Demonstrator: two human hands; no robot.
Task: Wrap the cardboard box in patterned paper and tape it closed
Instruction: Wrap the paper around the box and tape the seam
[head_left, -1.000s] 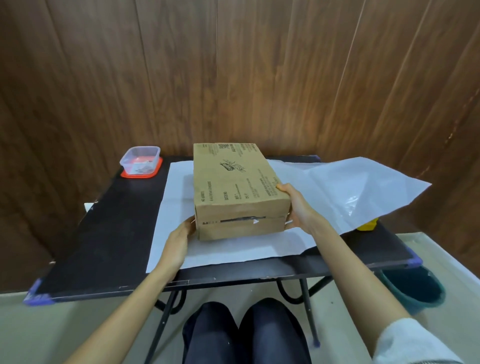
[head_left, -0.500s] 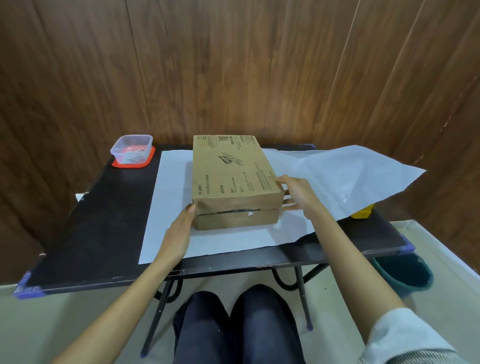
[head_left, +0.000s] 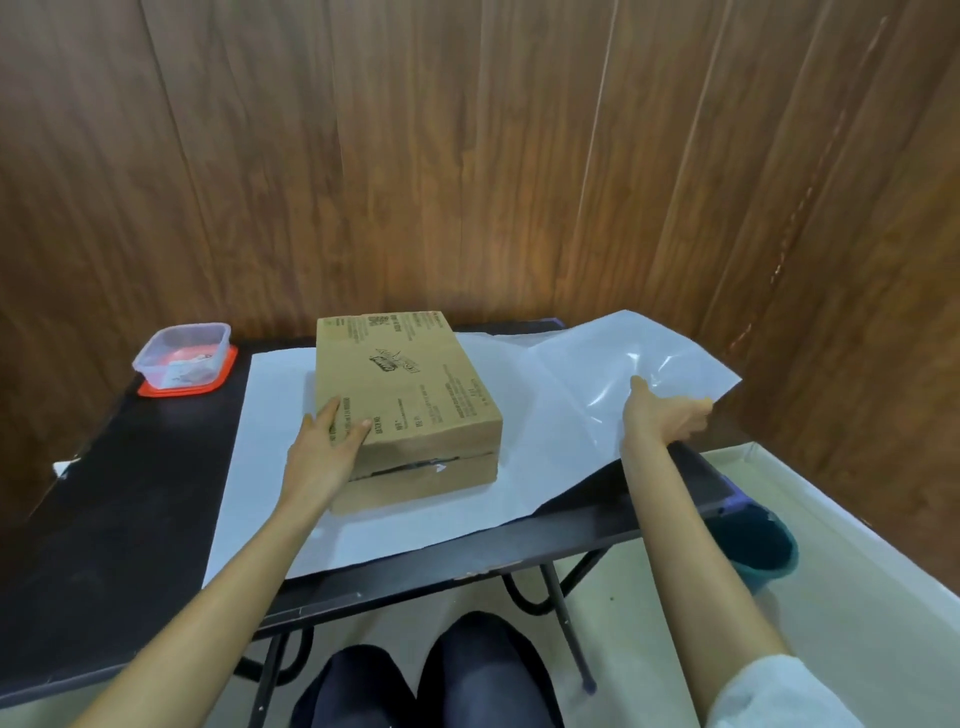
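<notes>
A brown cardboard box (head_left: 410, 395) lies flat on a large sheet of white paper (head_left: 275, 415) spread over the black table (head_left: 130, 493). My left hand (head_left: 324, 447) rests on the box's near left corner, fingers laid straight over the top. My right hand (head_left: 662, 415) grips the raised right flap of the paper near its outer edge, thumb on top and fingers curled underneath. That flap lifts off the table past the right edge. Only the paper's white side shows.
A clear plastic container on a red lid (head_left: 184, 358) sits at the table's far left corner. A teal bucket (head_left: 753, 540) stands on the floor under the right edge. Wood panel walls close in behind and to the right. My knees are under the table.
My right hand left the box's right side and moved out right to take hold of the paper flap. My left hand slid from the box's side up onto its top corner.
</notes>
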